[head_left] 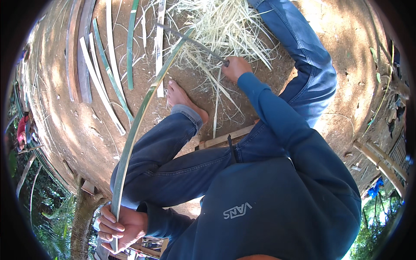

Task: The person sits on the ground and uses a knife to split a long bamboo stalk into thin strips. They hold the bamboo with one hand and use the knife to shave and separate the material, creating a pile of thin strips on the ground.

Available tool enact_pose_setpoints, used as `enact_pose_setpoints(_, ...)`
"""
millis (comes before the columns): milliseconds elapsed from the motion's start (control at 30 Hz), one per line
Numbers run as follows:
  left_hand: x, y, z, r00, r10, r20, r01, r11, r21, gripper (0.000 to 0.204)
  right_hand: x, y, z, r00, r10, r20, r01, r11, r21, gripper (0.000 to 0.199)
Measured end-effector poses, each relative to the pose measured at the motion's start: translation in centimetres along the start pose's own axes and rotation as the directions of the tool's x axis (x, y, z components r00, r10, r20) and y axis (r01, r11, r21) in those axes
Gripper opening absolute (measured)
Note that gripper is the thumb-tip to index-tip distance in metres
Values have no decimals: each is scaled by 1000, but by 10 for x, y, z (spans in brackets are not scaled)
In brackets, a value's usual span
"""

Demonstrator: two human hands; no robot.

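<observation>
My left hand (132,225), low at the left, is closed around the near end of a long green-and-pale bamboo strip (135,125). The strip rises past my knee and curves to the right toward its far end. In my right hand (238,69) is the handle of a knife, gripped in the fist. Its long, narrow dark blade (200,46) points up and left and crosses the strip near the far tip. Whether the edge bites into the strip is too small to tell. Beyond the knife lies a heap of pale bamboo shavings (229,26).
Pale and green bamboo strips (131,52) and dark boards (86,52) lie on the dirt ground at upper left. My bare foot (184,100) rests beside the strip. A wooden bar (227,137) is under my legs. Bamboo poles (385,169) stand at right, a tree trunk (83,221) at lower left.
</observation>
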State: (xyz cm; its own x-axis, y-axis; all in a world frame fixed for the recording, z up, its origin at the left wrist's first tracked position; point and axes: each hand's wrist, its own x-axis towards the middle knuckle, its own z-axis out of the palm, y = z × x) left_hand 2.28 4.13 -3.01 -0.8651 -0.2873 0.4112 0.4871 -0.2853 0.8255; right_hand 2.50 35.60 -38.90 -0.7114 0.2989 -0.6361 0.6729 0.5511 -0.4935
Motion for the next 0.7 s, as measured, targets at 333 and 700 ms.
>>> enact_pose_setpoints(333, 4, 3, -1, 999, -41, -8, 40, 998, -45, 28, 14, 9, -2, 998, 49, -50, -52, 996, -73, 31)
enact_pose_setpoints(700, 32, -3, -19, 990, -137, 14, 137, 979, -150, 25, 30, 38, 8, 983, 180, 40, -180, 983, 15, 34)
